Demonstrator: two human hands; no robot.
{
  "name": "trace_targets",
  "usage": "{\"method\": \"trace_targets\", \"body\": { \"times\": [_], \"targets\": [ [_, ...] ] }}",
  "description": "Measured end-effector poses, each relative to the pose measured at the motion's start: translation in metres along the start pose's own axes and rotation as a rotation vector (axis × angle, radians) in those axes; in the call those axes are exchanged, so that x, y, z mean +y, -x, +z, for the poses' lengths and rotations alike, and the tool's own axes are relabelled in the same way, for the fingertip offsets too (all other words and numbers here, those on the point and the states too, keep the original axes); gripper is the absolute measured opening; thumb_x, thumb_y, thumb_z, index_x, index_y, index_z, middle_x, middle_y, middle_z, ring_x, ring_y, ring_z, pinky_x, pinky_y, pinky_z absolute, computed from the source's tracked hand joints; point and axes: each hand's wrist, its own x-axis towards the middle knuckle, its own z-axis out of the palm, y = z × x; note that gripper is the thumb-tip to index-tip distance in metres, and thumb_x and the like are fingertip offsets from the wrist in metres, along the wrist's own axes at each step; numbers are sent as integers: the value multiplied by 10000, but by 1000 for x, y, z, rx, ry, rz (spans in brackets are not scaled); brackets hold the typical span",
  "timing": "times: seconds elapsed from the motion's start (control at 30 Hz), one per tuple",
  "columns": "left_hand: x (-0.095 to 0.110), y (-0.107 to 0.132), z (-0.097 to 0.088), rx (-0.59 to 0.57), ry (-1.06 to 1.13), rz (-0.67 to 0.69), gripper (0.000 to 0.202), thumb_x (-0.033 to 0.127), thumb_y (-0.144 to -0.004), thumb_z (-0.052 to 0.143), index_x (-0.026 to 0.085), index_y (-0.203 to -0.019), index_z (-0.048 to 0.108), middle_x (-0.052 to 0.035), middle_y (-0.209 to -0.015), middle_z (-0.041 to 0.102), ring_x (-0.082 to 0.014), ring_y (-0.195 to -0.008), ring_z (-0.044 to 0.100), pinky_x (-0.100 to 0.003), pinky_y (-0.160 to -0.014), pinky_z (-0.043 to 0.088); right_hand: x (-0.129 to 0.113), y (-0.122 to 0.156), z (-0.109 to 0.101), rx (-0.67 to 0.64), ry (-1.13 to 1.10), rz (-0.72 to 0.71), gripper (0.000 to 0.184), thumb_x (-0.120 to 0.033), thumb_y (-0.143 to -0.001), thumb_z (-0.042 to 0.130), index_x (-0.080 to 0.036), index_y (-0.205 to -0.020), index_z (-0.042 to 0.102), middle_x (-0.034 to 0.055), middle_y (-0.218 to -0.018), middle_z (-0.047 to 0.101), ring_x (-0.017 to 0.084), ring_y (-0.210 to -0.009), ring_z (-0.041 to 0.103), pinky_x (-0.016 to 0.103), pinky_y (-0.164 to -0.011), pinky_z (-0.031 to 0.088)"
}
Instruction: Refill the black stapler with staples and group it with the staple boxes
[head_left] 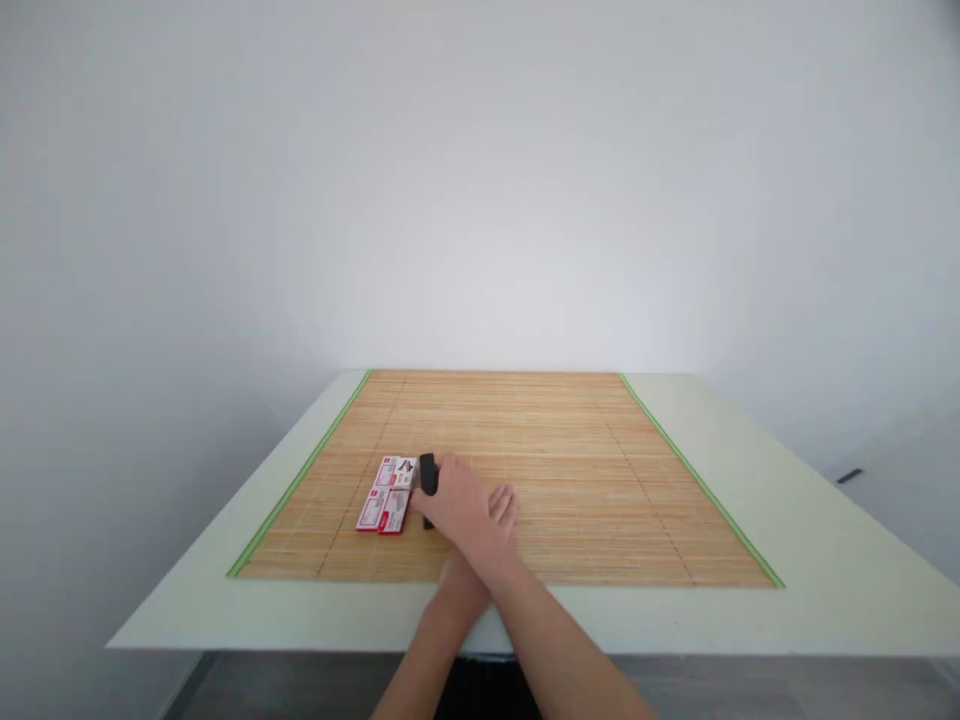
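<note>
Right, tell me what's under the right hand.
The left hand crosses under the right hand at the wrist, fingers showing beyond, over the bamboo mat. The left palm, anything beneath it, and part of the gripped black object are covered.

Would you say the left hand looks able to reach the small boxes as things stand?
Probably not directly: the right arm crosses over the left wrist, and the right hand, holding a black object, sits between the left hand and the boxes.

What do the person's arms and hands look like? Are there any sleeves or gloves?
No gloves: the left hand and right hand are bare. The left forearm and right forearm show no sleeves, and I see no watch or rings.
</note>
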Motion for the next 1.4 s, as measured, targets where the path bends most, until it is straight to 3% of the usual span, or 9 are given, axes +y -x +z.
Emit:
{"method": "trace_targets", "body": {
  "times": [0.17, 0.3, 0.43, 0.6, 0.77, 0.93, 1.1, 1.23, 1.4],
  "targets": [
    [10, -3, -29, -45, 138, -16, 486, 157, -1002, 443, 230, -1473, 538, -77, -1495, 585, -235, -1431, 499, -440, -1197, 439, 58, -18, -47, 12, 71, -85, 297, -310, -965, 582, -219, -1237, 657, 95, -1218, 690, 242, -1163, 615, 333, -960, 453],
    [16, -6, -47, 72, 259, -18, 437, 135, -1010, 426, 259, -1393, 597, -57, -1454, 597, -212, -1385, 522, -461, -1186, 449, 109, -14, -83, -20, 93, -146, 315, -272, -952, 609, -228, -1254, 688, 86, -1232, 690, 232, -1171, 603, 330, -1006, 422],
    [21, -6, -50, 143, 246, -121, 390, 159, -1006, 449, 251, -1350, 609, -88, -1389, 603, -232, -1335, 537, -464, -1147, 471, 139, 4, -103, -62, 96, -194, 347, -231, -944, 606, -234, -1278, 697, 74, -1210, 708, 218, -1154, 614, 310, -1003, 425],
    [26, -4, -49, 157, 99, -211, 475, 254, -1030, 438, 234, -1505, 466, -112, -1479, 528, -298, -1390, 458, -534, -1163, 414, 149, 19, -115, -109, 71, -286, 370, -192, -916, 613, -245, -1270, 709, 61, -1209, 724, 214, -1136, 627, 308, -1003, 432],
    [28, -5, -50, 150, 11, -224, 489, 317, -1041, 425, 280, -1527, 452, -90, -1525, 499, -319, -1353, 460, -563, -1154, 389, 140, 17, -115, -117, 86, -303, 310, -200, -903, 631, -235, -1194, 734, 50, -1125, 746, 203, -1053, 650, 291, -943, 446],
    [29, -7, -51, 120, -28, -272, 437, 355, -1015, 468, 272, -1437, 544, -98, -1478, 542, -342, -1315, 480, -618, -1166, 337, 115, 8, -94, -29, 155, -217, 282, -430, -905, 677, -204, -1063, 741, 84, -1075, 718, 243, -1047, 625, 345, -934, 438],
    [29, -8, -49, 147, -45, -299, 460, 329, -988, 492, 304, -1445, 529, -96, -1463, 558, -358, -1314, 484, -691, -1178, 268, 97, 6, -98, 97, 174, -210, 179, -384, -870, 681, -218, -914, 732, 87, -1135, 666, 260, -1137, 557, 376, -1002, 396],
    [31, -8, -51, 144, -44, -314, 483, 302, -981, 496, 325, -1464, 520, -84, -1473, 559, -349, -1329, 481, -697, -1204, 205, 115, 18, -120, 333, 41, -179, 184, -358, -901, 605, -227, -931, 730, 78, -1070, 670, 230, -1050, 583, 339, -947, 422],
    [36, -8, -55, 163, -50, -374, 456, 309, -984, 513, 314, -1438, 555, -70, -1488, 556, -319, -1348, 483, -647, -1240, 165, 163, 41, -117, 557, -303, 104, 327, -444, -939, 502, -196, -1000, 706, 60, -900, 693, 219, -820, 601, 333, -761, 438]
  ]
}}
